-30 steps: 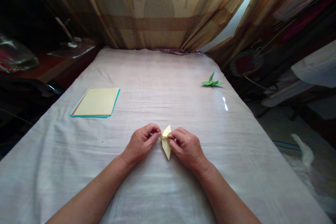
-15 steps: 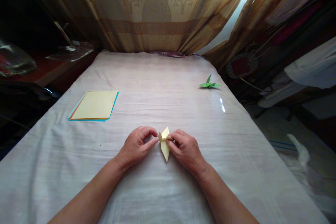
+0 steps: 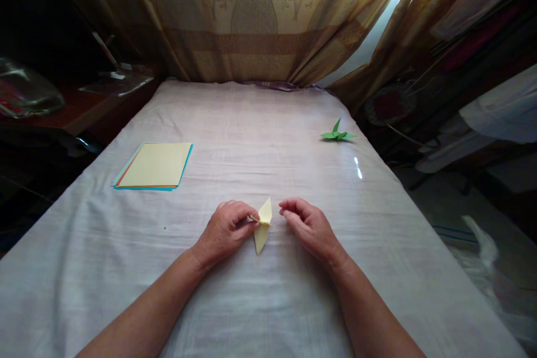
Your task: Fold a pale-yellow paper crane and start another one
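A pale yellow paper crane (image 3: pixel 263 224) stands just above the sheet in front of me, its two wings pointing away from me and toward me. My left hand (image 3: pixel 230 232) pinches a narrow point on the crane's left side between thumb and forefinger. To the right, my right hand (image 3: pixel 309 227) is off the crane, with a small gap between them. Its fingers are loosely curled, the thumb slightly apart, and nothing shows in them. Farther back on the right lies a green paper crane (image 3: pixel 338 135).
A stack of square coloured paper (image 3: pixel 157 165), pale yellow on top, lies at the left on the white sheet (image 3: pixel 235 140). Patterned curtains (image 3: pixel 251 11) hang behind the far edge. A brown side table (image 3: pixel 71 114) with plastic wrapping (image 3: pixel 119 81) stands at the left.
My right hand has let go of the crane and moved right. My left hand has moved slightly right and taken hold of its left point. The crane has turned a little.
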Demonstrator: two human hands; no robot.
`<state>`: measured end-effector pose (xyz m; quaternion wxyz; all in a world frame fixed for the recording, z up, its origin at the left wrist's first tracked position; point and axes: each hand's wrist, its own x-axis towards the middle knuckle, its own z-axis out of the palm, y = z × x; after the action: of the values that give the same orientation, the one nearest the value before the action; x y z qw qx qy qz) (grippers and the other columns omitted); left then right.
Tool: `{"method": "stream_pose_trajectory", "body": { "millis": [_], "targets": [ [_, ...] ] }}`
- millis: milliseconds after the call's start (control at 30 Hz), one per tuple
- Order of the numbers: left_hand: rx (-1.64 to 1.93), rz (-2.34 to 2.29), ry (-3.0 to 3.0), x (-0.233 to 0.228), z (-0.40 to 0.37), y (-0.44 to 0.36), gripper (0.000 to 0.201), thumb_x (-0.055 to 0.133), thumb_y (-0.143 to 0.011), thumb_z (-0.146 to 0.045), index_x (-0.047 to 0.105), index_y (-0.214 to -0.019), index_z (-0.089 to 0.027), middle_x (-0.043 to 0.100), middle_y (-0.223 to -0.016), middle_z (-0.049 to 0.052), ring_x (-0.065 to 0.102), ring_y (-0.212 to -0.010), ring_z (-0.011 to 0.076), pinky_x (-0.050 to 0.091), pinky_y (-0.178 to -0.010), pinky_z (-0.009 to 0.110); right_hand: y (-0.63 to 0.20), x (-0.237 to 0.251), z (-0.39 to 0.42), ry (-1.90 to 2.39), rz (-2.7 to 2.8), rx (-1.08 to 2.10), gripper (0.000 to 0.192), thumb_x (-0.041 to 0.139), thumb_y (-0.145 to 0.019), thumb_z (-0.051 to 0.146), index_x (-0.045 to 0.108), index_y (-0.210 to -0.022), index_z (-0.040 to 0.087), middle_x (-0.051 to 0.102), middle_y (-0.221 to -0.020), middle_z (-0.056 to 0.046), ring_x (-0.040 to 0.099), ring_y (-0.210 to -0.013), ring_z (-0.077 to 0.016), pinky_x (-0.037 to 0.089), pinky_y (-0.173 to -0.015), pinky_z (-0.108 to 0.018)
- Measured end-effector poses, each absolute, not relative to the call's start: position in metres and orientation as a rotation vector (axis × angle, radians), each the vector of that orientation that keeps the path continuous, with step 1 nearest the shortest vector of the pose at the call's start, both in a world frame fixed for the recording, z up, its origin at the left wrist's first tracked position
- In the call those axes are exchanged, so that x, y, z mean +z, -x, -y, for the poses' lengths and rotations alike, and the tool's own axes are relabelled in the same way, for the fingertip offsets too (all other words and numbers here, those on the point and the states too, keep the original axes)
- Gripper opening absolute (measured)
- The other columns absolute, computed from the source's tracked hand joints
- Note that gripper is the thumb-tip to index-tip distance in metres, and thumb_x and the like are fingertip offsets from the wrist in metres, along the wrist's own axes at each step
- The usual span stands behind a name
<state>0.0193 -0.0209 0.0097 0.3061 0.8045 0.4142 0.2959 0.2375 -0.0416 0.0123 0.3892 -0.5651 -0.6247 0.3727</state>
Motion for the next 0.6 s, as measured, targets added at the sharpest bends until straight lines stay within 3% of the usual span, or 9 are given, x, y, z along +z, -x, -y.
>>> {"method": "stream_pose_trajectory", "body": {
  "millis": [167, 367, 600],
  "targets": [
    [0.776, -0.993, -2.102, 0.011, 0.021, -0.023, 0.013, 0.057, -0.086, -0.02, 0.069, -0.088, -0.023, 0.071, -0.083, 0.002, 0.062, -0.082, 0.0172, 0.044, -0.08, 0.031, -0.237, 0.003, 0.036, 1.498, 1.38, 1.119, 0.036, 0.06, -0.078, 0.048, 0.067, -0.098, 0.018, 0.069, -0.073, -0.001, 0.06, -0.061, -0.0139, 0.047, -0.056, -0.025],
    [0.859, -1.163, -2.032, 0.011, 0.023, -0.026, 0.014, 0.06, -0.086, -0.03, 0.066, -0.098, -0.023, 0.07, -0.093, 0.003, 0.063, -0.084, 0.0179, 0.048, -0.079, 0.03, -0.23, 0.008, 0.035, 1.472, 1.19, 1.214, 0.022, 0.065, -0.067, 0.041, 0.062, -0.068, 0.019, 0.066, -0.063, 0.0, 0.055, -0.054, -0.0117, 0.042, -0.05, -0.023],
    [0.8, -1.293, -2.108, 0.015, 0.026, -0.035, 0.02, 0.061, -0.085, -0.041, 0.067, -0.09, -0.022, 0.07, -0.09, 0.004, 0.062, -0.087, 0.0218, 0.046, -0.082, 0.034, -0.225, 0.02, 0.034, 1.437, 0.974, 1.203, 0.021, 0.066, -0.063, 0.039, 0.058, -0.064, 0.02, 0.061, -0.057, 0.003, 0.048, -0.047, -0.0097, 0.042, -0.048, -0.023]
  ]
}}
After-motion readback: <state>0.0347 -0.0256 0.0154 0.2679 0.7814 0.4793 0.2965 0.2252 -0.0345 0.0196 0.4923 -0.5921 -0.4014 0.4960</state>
